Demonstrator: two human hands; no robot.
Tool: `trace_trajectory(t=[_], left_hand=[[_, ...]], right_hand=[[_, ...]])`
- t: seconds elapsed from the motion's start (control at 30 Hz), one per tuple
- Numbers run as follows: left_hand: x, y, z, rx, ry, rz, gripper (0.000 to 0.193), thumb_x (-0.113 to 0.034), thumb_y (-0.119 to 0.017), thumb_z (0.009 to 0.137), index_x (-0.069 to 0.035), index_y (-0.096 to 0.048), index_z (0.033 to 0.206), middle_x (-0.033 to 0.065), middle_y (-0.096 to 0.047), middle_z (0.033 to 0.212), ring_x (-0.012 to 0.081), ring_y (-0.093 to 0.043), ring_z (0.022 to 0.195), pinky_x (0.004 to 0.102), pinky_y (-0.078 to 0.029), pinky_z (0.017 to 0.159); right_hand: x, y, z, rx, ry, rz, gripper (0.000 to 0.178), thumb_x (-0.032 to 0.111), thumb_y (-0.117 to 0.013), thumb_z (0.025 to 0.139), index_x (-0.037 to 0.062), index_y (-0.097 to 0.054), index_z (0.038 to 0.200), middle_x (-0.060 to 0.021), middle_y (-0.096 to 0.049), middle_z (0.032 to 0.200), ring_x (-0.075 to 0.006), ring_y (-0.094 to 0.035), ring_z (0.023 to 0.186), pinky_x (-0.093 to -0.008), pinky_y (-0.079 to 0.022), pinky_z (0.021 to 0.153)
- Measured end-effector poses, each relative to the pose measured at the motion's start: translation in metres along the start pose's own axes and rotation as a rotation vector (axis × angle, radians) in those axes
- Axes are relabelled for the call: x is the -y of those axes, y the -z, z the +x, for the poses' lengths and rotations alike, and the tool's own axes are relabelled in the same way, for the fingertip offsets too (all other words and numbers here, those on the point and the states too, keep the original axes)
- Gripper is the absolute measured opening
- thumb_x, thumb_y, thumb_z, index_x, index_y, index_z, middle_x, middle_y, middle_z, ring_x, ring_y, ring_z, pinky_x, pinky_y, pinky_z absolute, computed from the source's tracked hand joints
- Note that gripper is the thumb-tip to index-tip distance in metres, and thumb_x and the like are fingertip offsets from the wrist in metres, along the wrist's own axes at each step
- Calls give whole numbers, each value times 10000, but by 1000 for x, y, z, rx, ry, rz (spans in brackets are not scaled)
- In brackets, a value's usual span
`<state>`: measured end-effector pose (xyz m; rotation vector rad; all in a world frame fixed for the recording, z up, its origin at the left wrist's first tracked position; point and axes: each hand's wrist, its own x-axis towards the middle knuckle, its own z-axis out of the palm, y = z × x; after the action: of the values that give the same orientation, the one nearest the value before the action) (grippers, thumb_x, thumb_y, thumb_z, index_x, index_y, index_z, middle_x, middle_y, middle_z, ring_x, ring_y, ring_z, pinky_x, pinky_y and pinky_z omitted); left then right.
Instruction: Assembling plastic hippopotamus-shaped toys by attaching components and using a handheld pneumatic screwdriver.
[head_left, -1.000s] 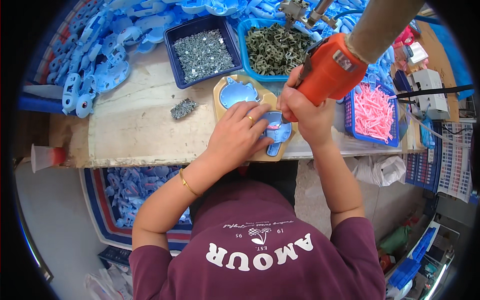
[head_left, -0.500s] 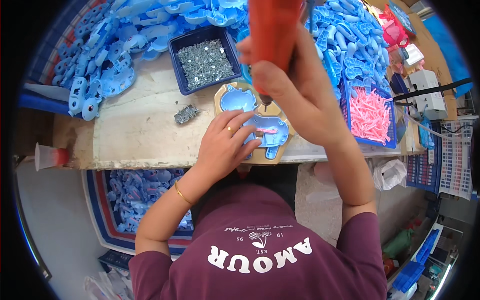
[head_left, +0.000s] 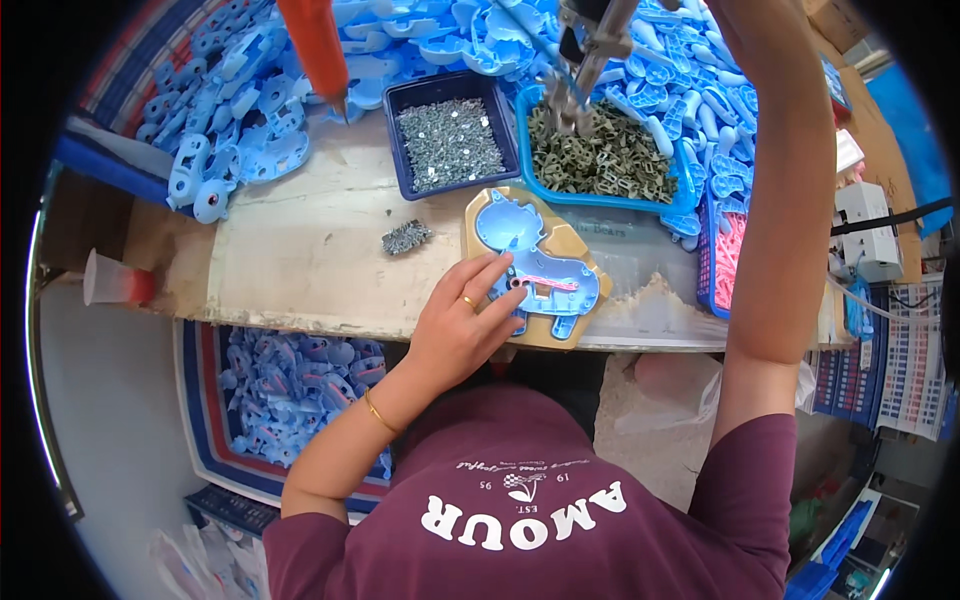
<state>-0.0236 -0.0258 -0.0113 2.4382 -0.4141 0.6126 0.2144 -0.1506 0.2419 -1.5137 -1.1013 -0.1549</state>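
My left hand point(head_left: 468, 312) lies with its fingers apart on a blue animal-shaped plastic shell half point(head_left: 571, 282). The shell sits hollow side up in a tan fixture point(head_left: 470, 225) at the table's front edge. A thin pink plastic piece point(head_left: 562, 285) lies across the shell's body, close to my fingertips. My right arm reaches far up to the right. Only the back part of my right hand point(head_left: 765, 35) shows at the upper edge; its fingers are out of sight. Away from both hands, an orange power screwdriver point(head_left: 318, 45) hangs at the upper left, bit down.
Behind the fixture stand a dark blue bin of screws point(head_left: 394, 130) and a light blue bin of small olive-coloured metal parts point(head_left: 525, 150). A metal device point(head_left: 590, 60) reaches over the latter. Blue plastic parts point(head_left: 265, 120) pile up behind. A small screw heap point(head_left: 406, 238) lies left of the fixture.
My right hand has left the orange screwdriver and moved up and right. The screwdriver now hangs farther left. My left hand stays on the shell; the whole view has shifted slightly.
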Motion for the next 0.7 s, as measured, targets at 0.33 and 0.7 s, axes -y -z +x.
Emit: trace_trajectory(t=[0.33, 0.7], left_hand=[[2, -12, 2, 44, -23, 85, 378, -237, -767, 832, -141, -665, 1183, 147, -511, 1453, 355, -464, 1341, 517, -405, 1100], [0, -12, 1, 81, -6, 108, 405, -259, -752, 845, -172, -678, 1233, 139, -513, 1459, 358, -460, 1346, 513, -375, 1130]], right_hand=[[35, -60, -67, -195, -268, 406, 686, 116, -644, 755, -35, -393, 1375, -107, -606, 820, -190, -614, 706, -318, -546, 654], [21, -78, -105, -245, -377, 432, 548, -10, -620, 770, -55, -408, 1273, -94, -615, 705, -158, -603, 529, -277, -500, 521]])
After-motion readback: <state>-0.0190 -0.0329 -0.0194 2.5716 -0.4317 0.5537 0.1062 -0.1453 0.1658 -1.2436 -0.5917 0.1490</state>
